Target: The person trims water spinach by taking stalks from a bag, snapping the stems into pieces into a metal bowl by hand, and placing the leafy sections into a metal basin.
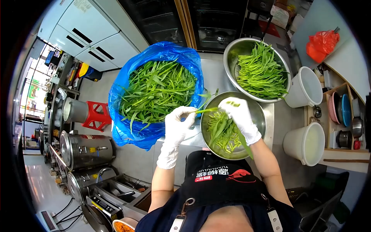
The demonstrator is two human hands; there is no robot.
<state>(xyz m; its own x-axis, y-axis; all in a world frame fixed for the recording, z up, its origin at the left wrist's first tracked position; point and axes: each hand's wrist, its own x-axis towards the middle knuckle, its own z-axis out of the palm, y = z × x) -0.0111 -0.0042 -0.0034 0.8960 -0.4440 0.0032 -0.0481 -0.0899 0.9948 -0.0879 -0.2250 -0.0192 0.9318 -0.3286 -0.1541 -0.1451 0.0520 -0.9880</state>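
Observation:
My left hand (pixel 177 123), in a white glove, pinches a green water spinach stem (pixel 206 110) near the blue bag's right side. My right hand (pixel 237 114), also gloved, is closed at the other end of that stem, over the near steel bowl (pixel 262 112). Bits of green show at its fingers. Inside that bowl lie short cut stem pieces (pixel 228 144) and some loose leaves (pixel 221 129). To the left, a blue plastic bag (pixel 116 101) is heaped with long leafy water spinach (pixel 160 91). Another steel bowl (pixel 231 63) holds a neat bundle of greens (pixel 262 71).
A metal table (pixel 211 71) bears the bag and bowls. White buckets (pixel 305 144) stand at the right, near a shelf with basins (pixel 343 108). At the left are a red stool (pixel 96 115) and large steel pots (pixel 87 150). White cabinets (pixel 87 29) rise behind.

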